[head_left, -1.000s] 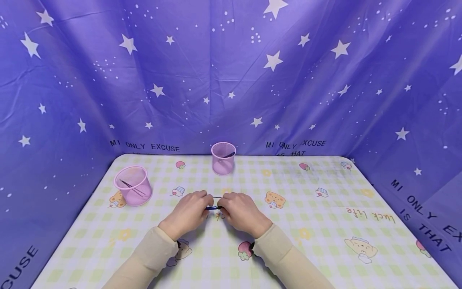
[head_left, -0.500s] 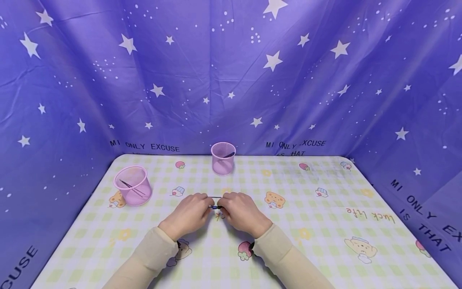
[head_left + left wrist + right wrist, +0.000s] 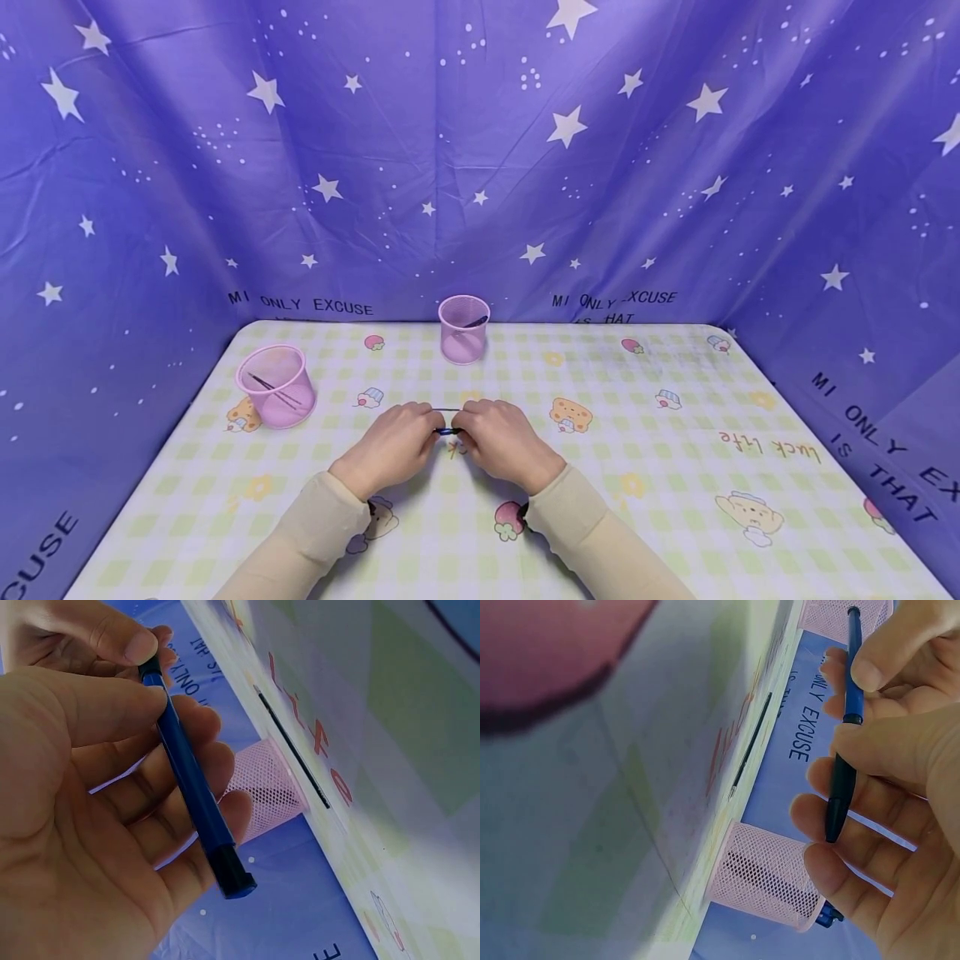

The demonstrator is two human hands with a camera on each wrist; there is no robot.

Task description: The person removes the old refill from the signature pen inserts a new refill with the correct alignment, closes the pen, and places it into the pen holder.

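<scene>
Both hands hold one pen [image 3: 447, 431] above the middle of the table. Its blue barrel and black end lie in my left hand [image 3: 397, 437], pinched between thumb and fingers, as the left wrist view shows. My right hand [image 3: 504, 437] pinches the black front part [image 3: 843, 780], thumb on top near the joint with the blue barrel [image 3: 853, 691]. The hands are close together, thumbs almost meeting. Just beyond them on the tablecloth lies a thin dark pen refill [image 3: 292, 746], its ends hidden by the hands in the head view.
Left on the table stands a pink mesh cup [image 3: 288, 408] with thin dark sticks inside. A second pink mesh cup [image 3: 463, 346] near the back edge holds a dark blue pen-like item [image 3: 477, 321]. The checked tablecloth [image 3: 675, 467] runs back to a purple starry curtain [image 3: 480, 150].
My left hand has shifted slightly right, closer to the right hand, so less of the pen shows between them. The right hand, refill and cups have stayed in place.
</scene>
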